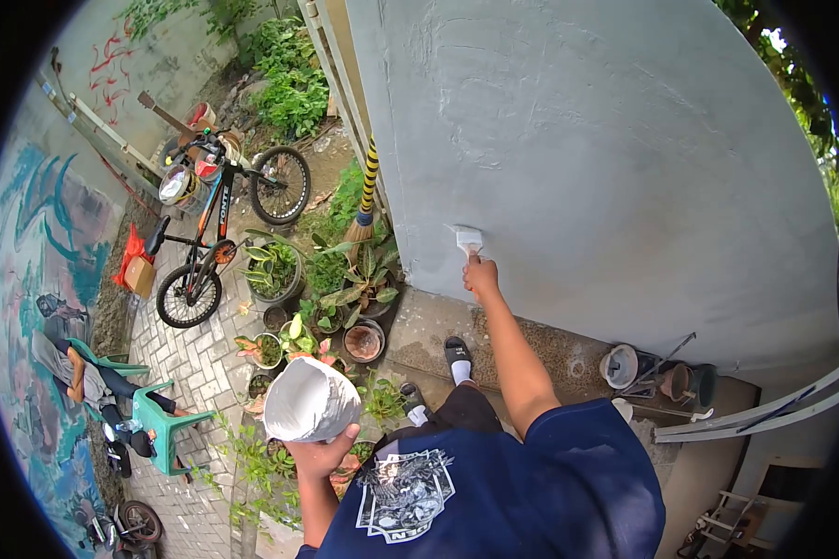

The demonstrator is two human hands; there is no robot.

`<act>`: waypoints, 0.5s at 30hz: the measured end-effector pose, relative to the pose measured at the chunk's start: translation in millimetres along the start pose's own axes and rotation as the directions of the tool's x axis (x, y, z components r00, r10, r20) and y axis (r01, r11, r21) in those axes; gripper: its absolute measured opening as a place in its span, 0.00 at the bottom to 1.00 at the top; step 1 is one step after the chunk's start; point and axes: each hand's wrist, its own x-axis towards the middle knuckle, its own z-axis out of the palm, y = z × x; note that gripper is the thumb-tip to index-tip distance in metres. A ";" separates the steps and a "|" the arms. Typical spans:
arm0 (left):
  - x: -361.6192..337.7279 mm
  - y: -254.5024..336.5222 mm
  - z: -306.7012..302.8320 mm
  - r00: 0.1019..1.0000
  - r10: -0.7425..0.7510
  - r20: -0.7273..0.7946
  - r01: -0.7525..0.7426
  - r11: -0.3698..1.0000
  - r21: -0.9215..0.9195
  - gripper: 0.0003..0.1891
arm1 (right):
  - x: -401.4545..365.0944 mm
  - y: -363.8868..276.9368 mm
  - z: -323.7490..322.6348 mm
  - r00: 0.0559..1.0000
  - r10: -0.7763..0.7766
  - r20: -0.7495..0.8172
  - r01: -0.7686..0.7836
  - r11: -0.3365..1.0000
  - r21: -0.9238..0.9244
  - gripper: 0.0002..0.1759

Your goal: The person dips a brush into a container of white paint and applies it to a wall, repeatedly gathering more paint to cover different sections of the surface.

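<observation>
Spillage threatens the potted plants (364,340) below, probably if the pail (309,401), cupped from beneath by the left hand (324,454) with curled fingers, tips while the right hand (481,276) clenches the brush (468,239) against the grey wall (625,168).

Brick paving (196,363) under potted plants (272,272)

One brush (468,239) in the right hand (481,276), one bucket (309,401) in the left hand (322,456); beyond it, one bicycle (219,233) and perhaps two green chairs (158,415).
</observation>
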 end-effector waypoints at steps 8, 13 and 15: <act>4.5 -25.6 -25.4 0.986 0.149 0.070 -0.151 0.988 0.032 0.55 | -166.6 -147.9 18.9 0.856 -0.513 -0.053 0.515 0.842 0.163 0.16; -0.9 -29.2 -33.0 0.981 0.179 0.075 -0.186 0.978 0.100 0.55 | -206.6 -203.2 22.6 0.683 -0.724 -0.093 0.724 0.655 0.216 0.14; -3.0 -26.2 -32.3 0.982 0.182 0.041 -0.185 0.981 0.065 0.55 | -193.2 -203.6 28.9 0.673 -0.734 -0.088 0.732 0.645 0.220 0.14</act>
